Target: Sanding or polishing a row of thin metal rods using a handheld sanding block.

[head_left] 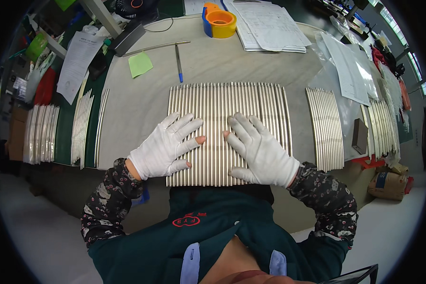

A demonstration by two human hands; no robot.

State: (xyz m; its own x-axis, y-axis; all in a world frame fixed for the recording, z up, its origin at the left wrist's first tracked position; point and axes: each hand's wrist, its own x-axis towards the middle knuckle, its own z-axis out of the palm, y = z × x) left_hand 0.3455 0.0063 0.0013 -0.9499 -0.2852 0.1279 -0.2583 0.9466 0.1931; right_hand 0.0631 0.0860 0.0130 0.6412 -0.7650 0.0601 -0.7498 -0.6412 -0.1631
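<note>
Fingers (190, 128) of the left hand (161, 149) and right hand (264, 154) rest spread on the rods (214, 142), gripping nothing. These lie side by side on the worktop (137, 106), a pen (178, 64) and tape (224, 31) beyond them, a smaller row (325, 130) to their right.

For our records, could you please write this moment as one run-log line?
left hand: gloved, resting on metal rods | right hand: gloved, resting on same rods | pen: beyond rods

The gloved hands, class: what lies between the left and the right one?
Side-by-side silvery metal rods lie between the left hand and the right hand, as the head view shows.
</note>
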